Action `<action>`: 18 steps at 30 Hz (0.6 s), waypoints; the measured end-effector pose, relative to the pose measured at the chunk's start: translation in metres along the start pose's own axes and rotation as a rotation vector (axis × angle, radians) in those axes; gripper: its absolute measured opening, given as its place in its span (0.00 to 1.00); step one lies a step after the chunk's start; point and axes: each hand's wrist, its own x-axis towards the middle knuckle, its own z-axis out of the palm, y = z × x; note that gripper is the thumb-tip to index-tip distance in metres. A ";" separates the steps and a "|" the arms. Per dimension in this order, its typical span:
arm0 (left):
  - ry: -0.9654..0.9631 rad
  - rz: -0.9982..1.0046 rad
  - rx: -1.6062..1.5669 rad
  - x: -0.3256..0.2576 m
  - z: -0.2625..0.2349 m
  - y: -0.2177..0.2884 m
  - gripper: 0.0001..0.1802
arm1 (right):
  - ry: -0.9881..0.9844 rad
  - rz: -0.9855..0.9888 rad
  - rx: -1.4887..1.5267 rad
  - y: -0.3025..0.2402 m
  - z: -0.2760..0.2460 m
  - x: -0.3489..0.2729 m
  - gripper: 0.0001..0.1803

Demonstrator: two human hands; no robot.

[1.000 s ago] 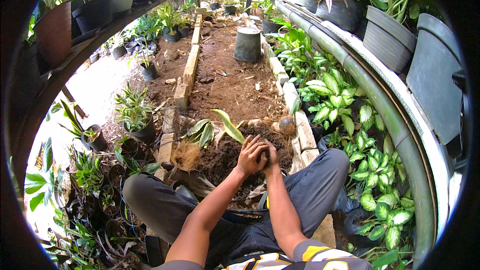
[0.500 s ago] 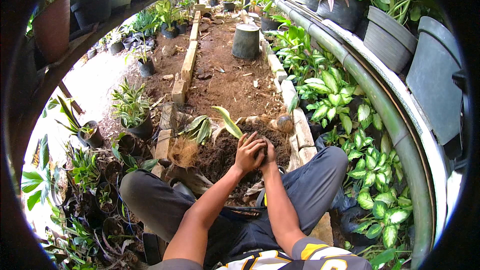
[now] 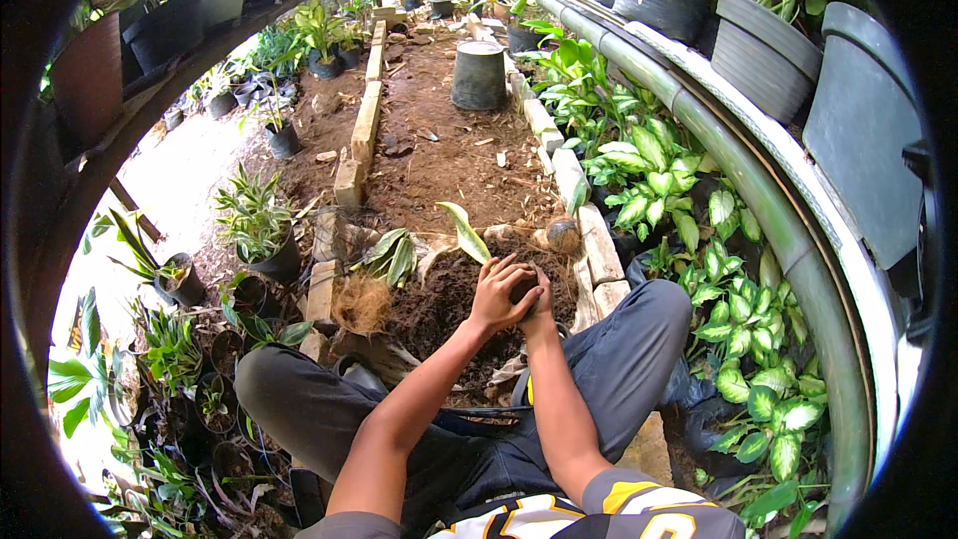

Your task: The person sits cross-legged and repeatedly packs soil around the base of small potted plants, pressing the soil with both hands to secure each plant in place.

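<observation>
My two hands are cupped together over a heap of dark soil (image 3: 434,309). Between them shows a dark lump of soil (image 3: 522,287). My left hand (image 3: 497,297) curls round its near left side, fingers bent over the top. My right hand (image 3: 541,307) closes on it from the right. A long green leaf with pale yellow edges (image 3: 465,232) rises from beside my left fingertips and leans left; its lower end is hidden by the hand. Cut striped leaves (image 3: 391,256) lie left of the heap, near a tuft of brown coconut fibre (image 3: 359,305).
Pale blocks (image 3: 365,125) edge the soil path on both sides. An upturned black pot (image 3: 479,77) stands farther up it. A round brown husk (image 3: 563,235) sits right of the heap. Leafy plants (image 3: 738,334) and a bamboo rail (image 3: 743,170) line the right; potted plants (image 3: 261,225) stand left.
My left fingers have loosened and lifted a little, so more of the soil lump shows. The leaf stands slightly farther right against the hands. The whole view has shifted slightly.
</observation>
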 end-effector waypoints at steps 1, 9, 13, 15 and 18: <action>0.031 -0.014 0.000 0.001 0.002 0.002 0.14 | -0.065 -0.025 0.031 -0.001 -0.001 0.002 0.17; 0.143 -0.026 -0.076 -0.007 0.004 -0.001 0.09 | -0.095 -0.015 0.002 0.010 -0.003 0.004 0.16; 0.136 -0.024 0.008 -0.018 0.004 -0.005 0.12 | -0.026 -0.034 -0.067 0.015 -0.002 0.004 0.16; 0.160 -0.010 0.044 -0.024 0.005 -0.006 0.13 | -0.070 -0.018 -0.118 0.015 -0.003 0.003 0.16; 0.165 0.008 0.091 -0.030 0.006 -0.007 0.14 | -0.059 0.037 -0.114 0.014 -0.005 0.004 0.17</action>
